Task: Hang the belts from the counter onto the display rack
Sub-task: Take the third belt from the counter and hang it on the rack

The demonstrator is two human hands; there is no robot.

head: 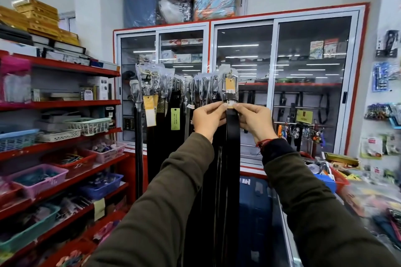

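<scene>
1. While both arms reach forward, we see the left hand and right hand pinching a pale tag on a black belt.
2. That belt hangs at the right end of the display rack, beside other belts.
3. Fingers closed on the tag.
</scene>
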